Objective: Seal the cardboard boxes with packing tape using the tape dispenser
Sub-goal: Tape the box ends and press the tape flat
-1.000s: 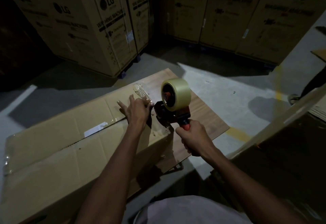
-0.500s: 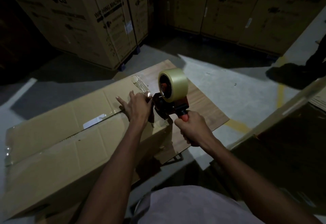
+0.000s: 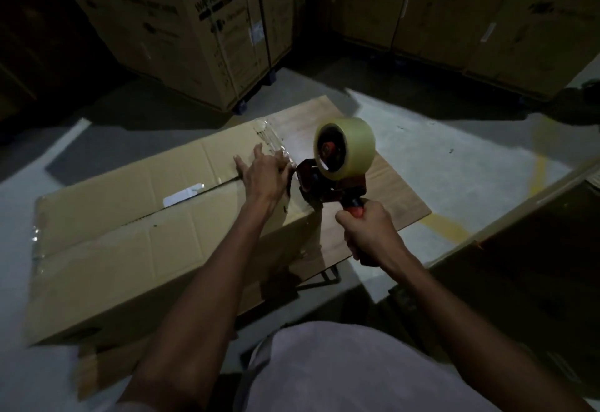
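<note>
Head view: left hand (image 3: 264, 173) flat on cardboard box (image 3: 130, 217), flaps seemingly closed; right hand (image 3: 370, 233) grips tape dispenser (image 3: 337, 165).

A cardboard box (image 3: 136, 233) lies flat on the floor (image 3: 438, 165), its right end over a board (image 3: 399, 197). The left hand (image 3: 266, 174) rests on the box's top at its right end. Just right of it sits the tape dispenser (image 3: 337, 165), held by the right hand (image 3: 367, 233). Tall cartons (image 3: 168, 22) stand behind.

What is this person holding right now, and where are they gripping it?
The right hand grips the tape dispenser by its handle. The left hand holds nothing; it presses flat on the cardboard box.
</note>
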The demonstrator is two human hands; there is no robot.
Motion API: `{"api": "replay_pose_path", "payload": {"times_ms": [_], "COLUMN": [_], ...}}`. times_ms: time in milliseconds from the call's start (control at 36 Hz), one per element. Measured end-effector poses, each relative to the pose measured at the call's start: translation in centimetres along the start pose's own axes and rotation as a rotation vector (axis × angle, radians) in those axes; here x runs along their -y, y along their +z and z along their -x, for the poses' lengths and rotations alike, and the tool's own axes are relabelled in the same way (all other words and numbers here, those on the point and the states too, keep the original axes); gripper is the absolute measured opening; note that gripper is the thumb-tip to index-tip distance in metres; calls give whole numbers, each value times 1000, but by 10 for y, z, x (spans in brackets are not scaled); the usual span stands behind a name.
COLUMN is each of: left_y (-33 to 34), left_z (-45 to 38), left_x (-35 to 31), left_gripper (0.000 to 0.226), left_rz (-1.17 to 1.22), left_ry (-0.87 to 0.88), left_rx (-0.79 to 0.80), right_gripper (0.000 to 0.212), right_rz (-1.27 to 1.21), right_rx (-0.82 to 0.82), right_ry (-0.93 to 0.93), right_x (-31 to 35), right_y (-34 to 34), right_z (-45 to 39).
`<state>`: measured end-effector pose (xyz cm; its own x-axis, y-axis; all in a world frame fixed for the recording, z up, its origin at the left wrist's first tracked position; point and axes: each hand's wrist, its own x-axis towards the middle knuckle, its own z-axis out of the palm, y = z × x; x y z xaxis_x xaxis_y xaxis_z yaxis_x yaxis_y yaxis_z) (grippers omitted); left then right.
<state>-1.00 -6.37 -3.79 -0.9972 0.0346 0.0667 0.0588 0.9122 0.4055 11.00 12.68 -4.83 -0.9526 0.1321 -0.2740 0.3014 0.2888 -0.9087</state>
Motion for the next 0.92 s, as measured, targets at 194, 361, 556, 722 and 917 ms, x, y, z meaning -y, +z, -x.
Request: {"api": "replay_pose_path", "payload": {"times_ms": [194,361,556,722,917], "left_y": [12,16,17,17,12], "left_z": [17,18,23,27,24], "left_x": [-5,-6,-9,-10,-8], "left_gripper": [32,34,38,37,29], "left_rz": [68,86,52,92,133], "left_ry": [-61,-143,-170,-165,-82], "left_rx": [-11,-47,-40,-55,-40], "right_gripper": [17,15,16,17,20], "right_rz": [-55,-30,0,31,79], "right_rx": [17,31,44,5,-68], "right_ry": [0,-34,-47,-30,-33], "right_x": [-1,-2,-2,-12,-6], "right_y": [-2,-3,-15,-17,-7], "right_z": [-3,-1,11,28,33]}}
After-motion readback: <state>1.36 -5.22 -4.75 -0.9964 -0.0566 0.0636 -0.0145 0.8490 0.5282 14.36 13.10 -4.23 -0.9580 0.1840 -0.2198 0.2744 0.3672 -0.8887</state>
